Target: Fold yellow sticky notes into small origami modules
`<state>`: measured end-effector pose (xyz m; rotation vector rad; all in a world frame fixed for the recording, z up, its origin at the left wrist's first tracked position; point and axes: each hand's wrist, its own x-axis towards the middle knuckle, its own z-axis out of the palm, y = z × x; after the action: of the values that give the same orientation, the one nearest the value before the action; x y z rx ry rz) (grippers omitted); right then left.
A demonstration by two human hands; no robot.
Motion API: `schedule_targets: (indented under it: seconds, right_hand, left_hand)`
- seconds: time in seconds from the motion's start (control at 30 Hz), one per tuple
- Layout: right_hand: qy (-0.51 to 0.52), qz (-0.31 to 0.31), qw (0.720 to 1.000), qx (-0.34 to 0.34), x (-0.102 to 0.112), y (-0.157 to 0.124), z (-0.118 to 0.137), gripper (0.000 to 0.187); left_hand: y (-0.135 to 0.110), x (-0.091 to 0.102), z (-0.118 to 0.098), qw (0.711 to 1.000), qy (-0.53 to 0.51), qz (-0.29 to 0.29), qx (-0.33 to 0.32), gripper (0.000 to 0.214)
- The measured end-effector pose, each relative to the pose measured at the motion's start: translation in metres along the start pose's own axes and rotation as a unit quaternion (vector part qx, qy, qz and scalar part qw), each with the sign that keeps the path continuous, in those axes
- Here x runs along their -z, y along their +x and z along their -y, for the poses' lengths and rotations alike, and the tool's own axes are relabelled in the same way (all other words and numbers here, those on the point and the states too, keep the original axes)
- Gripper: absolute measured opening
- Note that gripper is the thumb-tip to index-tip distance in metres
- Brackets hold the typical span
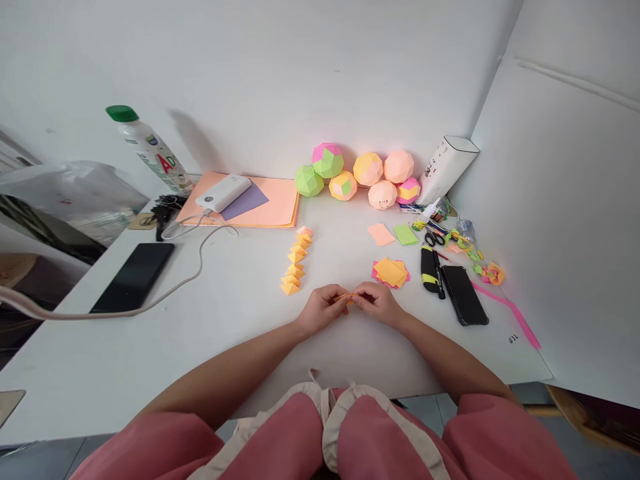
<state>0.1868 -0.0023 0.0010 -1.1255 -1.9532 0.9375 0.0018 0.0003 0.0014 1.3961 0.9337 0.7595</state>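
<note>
Near the table's front, my left hand (323,308) and my right hand (379,303) pinch a small orange piece of paper (350,301) between them, mostly covered by the fingers. Just beyond my left hand runs a row of folded orange paper pieces (296,257), with a pink one at its far end. Past my right hand lies a pile of orange and pink paper pieces (391,272). Farther back are a peach paper stack (381,234) and a green paper stack (405,234).
Several faceted paper balls (368,169) stand against the wall. To the right lie scissors (435,239), a utility knife (429,268), a black marker (439,275) and a phone (464,295). On the left are a white bottle (155,152), a power bank (223,193), a cable (201,261) and a black tablet-like device (134,277).
</note>
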Motion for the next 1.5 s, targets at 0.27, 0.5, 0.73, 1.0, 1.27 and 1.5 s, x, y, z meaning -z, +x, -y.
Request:
schedule_targets:
  seconds: [0.27,0.5,0.73,1.0,1.27,1.5]
  right_hand:
    - [0.006,0.011,1.0,-0.02,-0.001,-0.003,0.002,0.019]
    - [0.137,0.05,0.982,-0.122,0.004,-0.004,0.004,0.024]
    - [0.105,-0.064,0.99,-0.074,0.006,-0.003,0.005,0.022]
    - [-0.19,-0.077,0.953,0.225,0.004,-0.004,-0.004,0.013]
    - [-0.158,-0.079,0.959,0.22,0.003,-0.005,-0.007,0.019]
    - [-0.124,-0.107,0.965,0.204,0.003,-0.003,-0.006,0.017]
  left_hand:
    - [-0.002,-0.002,0.0,0.999,-0.017,-0.02,0.039,0.034]
    - [-0.003,-0.002,-0.003,0.997,-0.007,-0.053,0.052,0.04]
    - [-0.001,0.0,-0.002,0.994,-0.063,-0.081,0.03,0.052]
    - [-0.002,0.001,-0.009,0.999,-0.014,0.012,0.028,0.044]
    - [0.002,0.001,-0.001,0.996,-0.059,-0.017,0.057,0.039]
    - [0.002,0.002,-0.001,0.996,-0.078,-0.01,0.04,0.04]
